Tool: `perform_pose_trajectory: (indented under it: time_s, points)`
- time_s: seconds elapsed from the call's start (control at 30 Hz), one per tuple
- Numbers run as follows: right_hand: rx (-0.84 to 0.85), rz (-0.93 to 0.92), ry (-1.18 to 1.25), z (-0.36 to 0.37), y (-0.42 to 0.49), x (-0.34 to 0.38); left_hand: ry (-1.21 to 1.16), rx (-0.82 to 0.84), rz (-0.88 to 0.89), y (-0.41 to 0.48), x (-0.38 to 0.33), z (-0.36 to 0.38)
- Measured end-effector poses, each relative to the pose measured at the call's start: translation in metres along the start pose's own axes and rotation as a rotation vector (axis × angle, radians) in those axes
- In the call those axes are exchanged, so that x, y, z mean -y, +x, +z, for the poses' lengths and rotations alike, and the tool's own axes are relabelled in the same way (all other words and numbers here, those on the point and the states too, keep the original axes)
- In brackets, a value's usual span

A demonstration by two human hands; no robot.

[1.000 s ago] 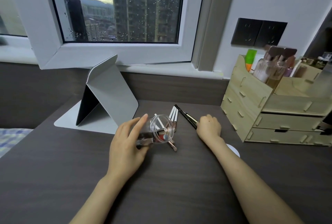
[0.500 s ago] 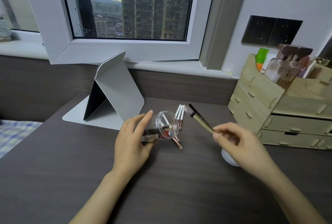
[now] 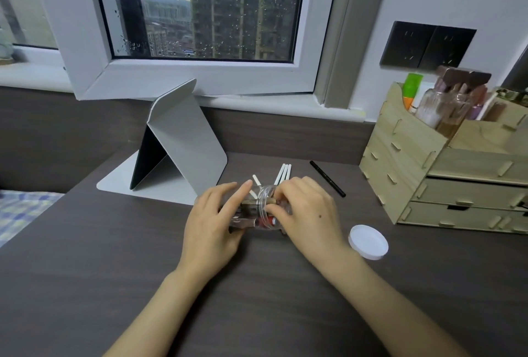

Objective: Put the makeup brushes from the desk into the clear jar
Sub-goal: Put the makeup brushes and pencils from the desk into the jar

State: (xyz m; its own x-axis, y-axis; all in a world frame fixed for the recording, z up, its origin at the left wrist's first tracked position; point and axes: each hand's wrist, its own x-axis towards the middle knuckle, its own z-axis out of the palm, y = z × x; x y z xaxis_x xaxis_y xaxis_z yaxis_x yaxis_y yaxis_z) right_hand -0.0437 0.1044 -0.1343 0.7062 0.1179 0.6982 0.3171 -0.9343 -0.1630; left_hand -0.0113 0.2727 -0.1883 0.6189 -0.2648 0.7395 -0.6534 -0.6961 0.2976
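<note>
The clear jar (image 3: 264, 212) lies tipped on its side over the dark desk, its mouth facing right, with brush parts and something red inside. My left hand (image 3: 213, 218) grips it from the left. My right hand (image 3: 307, 213) is at the jar's mouth, fingers pinched on a gold-handled brush (image 3: 257, 202) that reaches into the jar. Several white-handled brushes (image 3: 283, 174) lie on the desk just behind the jar, partly hidden by my hands. A thin black brush (image 3: 328, 178) lies farther right on the desk.
The jar's white lid (image 3: 368, 241) lies flat to the right of my right hand. A wooden drawer organiser (image 3: 445, 173) with bottles stands at the right. A folded grey tablet stand (image 3: 177, 145) stands behind my left hand, under the window.
My right hand picked the gold-handled brush off the desk, lifted it, then carried it left to the jar's mouth. The black brush stayed on the desk. My left hand kept hold of the jar.
</note>
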Motion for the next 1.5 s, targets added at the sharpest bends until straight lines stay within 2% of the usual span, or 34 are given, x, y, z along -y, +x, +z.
perform_pose_trajectory:
  time_s: [0.1,0.23,0.3,0.37,0.4,0.47,0.57,0.67,0.8,0.9,0.97,1.1,1.2,1.33,1.5]
  points:
    - [-0.106,-0.012,0.144,0.007,0.0,-0.005,-0.007,-0.004,0.0,0.001,-0.001,0.0]
    - [-0.008,-0.158,0.309,0.006,-0.007,-0.012,-0.004,-0.031,-0.034,0.001,0.0,-0.001]
    - [-0.005,-0.073,0.506,-0.003,-0.01,-0.02,-0.011,-0.058,-0.059,0.002,0.002,-0.002]
    - [-0.104,0.151,0.659,-0.009,-0.007,-0.036,-0.007,-0.072,-0.073,0.003,0.002,-0.002]
    - [-0.162,0.282,0.634,-0.007,-0.004,-0.05,-0.006,-0.074,-0.075,0.003,0.002,-0.002]
    - [-0.152,0.478,0.314,0.006,0.003,-0.09,-0.009,-0.075,-0.075,0.003,0.003,-0.002]
    - [0.153,0.63,-0.14,0.033,0.01,-0.143,-0.011,-0.069,-0.077,0.004,0.003,-0.002]
    - [0.336,0.691,-0.331,0.047,0.014,-0.161,-0.003,-0.065,-0.079,0.004,0.003,-0.002]
    - [0.355,0.637,-0.433,0.056,0.016,-0.168,0.005,-0.067,-0.079,0.004,0.005,-0.003]
    - [0.284,0.646,-0.395,0.057,0.017,-0.167,0.011,-0.066,-0.086,0.004,0.005,-0.002]
    - [0.115,0.695,-0.214,0.049,0.016,-0.158,0.011,-0.066,-0.087,0.003,0.004,-0.002]
    - [-0.251,0.682,0.377,-0.001,0.004,-0.12,0.003,-0.067,-0.084,0.003,0.005,-0.002]
    - [-0.376,0.6,0.705,-0.046,-0.014,-0.087,0.002,-0.067,-0.084,0.003,0.004,-0.001]
    - [-0.353,0.402,0.638,-0.073,-0.038,-0.051,0.004,-0.066,-0.072,0.003,0.003,0.0]
    - [-0.242,0.13,0.428,-0.052,-0.041,-0.023,-0.022,-0.05,-0.045,0.002,0.001,-0.001]
